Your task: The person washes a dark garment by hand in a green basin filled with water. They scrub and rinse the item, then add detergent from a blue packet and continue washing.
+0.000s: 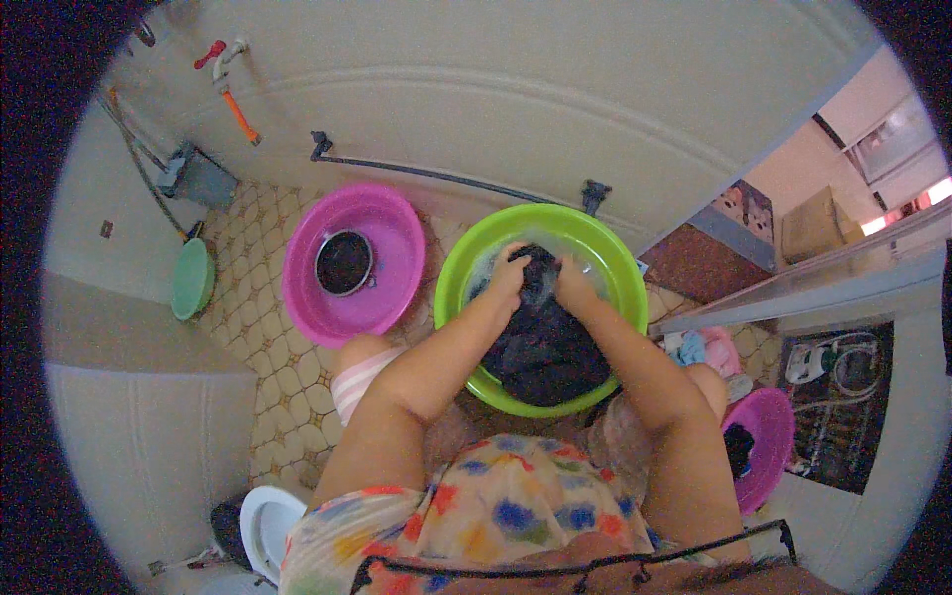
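A lime-green basin (458, 372) stands on the floor between my knees, with soapy water in it. Dark wet cloth (545, 352), probably a garment, fills much of the basin and rises toward its far side. My left hand (507, 278) grips a bunched part of this cloth from the left. Opposite it, my right hand (573, 285) has its fingers closed on the same bunch. The two hands are a short way apart, with cloth between them. Some fingertips are hidden in the folds.
To the left stands a pink basin (402, 288) holding a dark round container (344, 263). Another pink basin (773, 451) with dark cloth is at the right, near light-coloured laundry (704, 349). A pipe (436, 176) runs along the far wall; a red-handled tap (223, 59) is at the upper left.
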The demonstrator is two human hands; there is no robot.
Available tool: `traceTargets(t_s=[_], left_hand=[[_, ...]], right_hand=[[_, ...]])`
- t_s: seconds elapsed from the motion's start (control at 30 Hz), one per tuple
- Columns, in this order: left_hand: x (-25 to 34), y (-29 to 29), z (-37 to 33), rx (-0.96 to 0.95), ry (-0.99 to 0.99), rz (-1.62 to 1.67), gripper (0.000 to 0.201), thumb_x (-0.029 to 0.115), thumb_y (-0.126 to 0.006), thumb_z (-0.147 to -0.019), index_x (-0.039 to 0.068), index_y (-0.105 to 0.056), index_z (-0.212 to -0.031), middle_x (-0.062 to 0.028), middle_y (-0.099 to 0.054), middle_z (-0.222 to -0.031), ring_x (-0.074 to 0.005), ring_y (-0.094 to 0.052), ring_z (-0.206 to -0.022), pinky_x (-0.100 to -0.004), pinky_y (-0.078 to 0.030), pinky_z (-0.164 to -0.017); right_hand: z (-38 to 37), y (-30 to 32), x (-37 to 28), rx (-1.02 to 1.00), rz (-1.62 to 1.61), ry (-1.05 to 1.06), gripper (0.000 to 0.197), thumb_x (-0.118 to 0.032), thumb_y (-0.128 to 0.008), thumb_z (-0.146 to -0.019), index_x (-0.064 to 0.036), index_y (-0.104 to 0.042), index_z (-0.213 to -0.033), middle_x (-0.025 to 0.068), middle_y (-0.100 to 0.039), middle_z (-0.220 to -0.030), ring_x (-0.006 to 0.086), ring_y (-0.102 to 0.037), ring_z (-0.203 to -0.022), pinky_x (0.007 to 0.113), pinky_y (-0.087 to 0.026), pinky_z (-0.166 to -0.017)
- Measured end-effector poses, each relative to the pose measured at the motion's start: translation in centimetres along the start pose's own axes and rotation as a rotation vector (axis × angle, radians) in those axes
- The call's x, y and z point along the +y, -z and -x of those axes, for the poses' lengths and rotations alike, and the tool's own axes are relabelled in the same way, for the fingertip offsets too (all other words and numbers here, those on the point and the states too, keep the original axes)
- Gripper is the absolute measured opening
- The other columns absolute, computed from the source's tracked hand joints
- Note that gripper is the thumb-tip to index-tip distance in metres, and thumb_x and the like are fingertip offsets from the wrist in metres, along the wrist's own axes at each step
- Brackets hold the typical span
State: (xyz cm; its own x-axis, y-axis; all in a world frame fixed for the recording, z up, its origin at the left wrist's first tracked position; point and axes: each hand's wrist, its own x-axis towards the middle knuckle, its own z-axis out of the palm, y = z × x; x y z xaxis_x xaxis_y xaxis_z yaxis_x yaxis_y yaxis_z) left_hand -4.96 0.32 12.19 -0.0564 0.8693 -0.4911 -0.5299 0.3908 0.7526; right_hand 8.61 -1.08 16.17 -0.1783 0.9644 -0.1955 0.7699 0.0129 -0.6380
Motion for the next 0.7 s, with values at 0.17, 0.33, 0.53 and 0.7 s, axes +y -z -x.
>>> traceTargets(t_s=[0.17,0.33,0.53,0.7], left_hand=[[-0.4,1.1,-0.6,-0.088,-0.013,0.113,0.024,0.011,-0.044,-0.084,0.012,-0.054,-0.105,-0.0107,-0.059,-0.097,-0.0246,-0.058,-0.078,-0.0385,-0.05,-0.066],[0.2,-0.3,1.8,-0.087,0.217,0.143,0.023,0.015,-0.042,-0.087,0.011,-0.055,-0.106,-0.0093,-0.059,-0.094,-0.0223,-0.055,-0.087,-0.0392,-0.047,-0.074],[1.8,0.6,1.4,-0.332,0.463,0.344,0.033,0.039,-0.052,-0.084,0.013,-0.054,-0.103,-0.009,-0.059,-0.09,-0.0236,-0.054,-0.089,-0.0393,-0.045,-0.076],[-0.6,1.6,-1.4,-0.349,0.282,0.125,0.032,0.043,-0.05,-0.085,0.013,-0.056,-0.096,-0.0058,-0.057,-0.082,-0.0191,-0.054,-0.081,-0.0383,-0.044,-0.072]], right_hand=[[-0.1,-0.6,0.4,-0.125,0.032,0.016,0.048,-0.007,-0.059,-0.073,-0.0062,-0.044,-0.118,0.0241,-0.055,-0.105,0.0369,-0.052,-0.101,0.042,-0.041,-0.085],[0.3,-2.4,0.0,0.17,-0.099,-0.109,0.029,-0.009,-0.055,-0.077,-0.005,-0.051,-0.106,0.0217,-0.058,-0.094,0.0361,-0.056,-0.088,0.04,-0.043,-0.079],[3.1,-0.6,-5.5,0.08,-0.425,0.137,0.02,-0.023,-0.054,-0.081,-0.0031,-0.056,-0.085,0.0165,-0.06,-0.087,0.0325,-0.058,-0.08,0.042,-0.045,-0.07],[4.9,-1.0,-6.9,0.248,-0.112,0.484,0.014,-0.019,-0.059,-0.077,-0.0047,-0.056,-0.075,0.0148,-0.058,-0.075,0.0303,-0.056,-0.064,0.039,-0.043,-0.061]])
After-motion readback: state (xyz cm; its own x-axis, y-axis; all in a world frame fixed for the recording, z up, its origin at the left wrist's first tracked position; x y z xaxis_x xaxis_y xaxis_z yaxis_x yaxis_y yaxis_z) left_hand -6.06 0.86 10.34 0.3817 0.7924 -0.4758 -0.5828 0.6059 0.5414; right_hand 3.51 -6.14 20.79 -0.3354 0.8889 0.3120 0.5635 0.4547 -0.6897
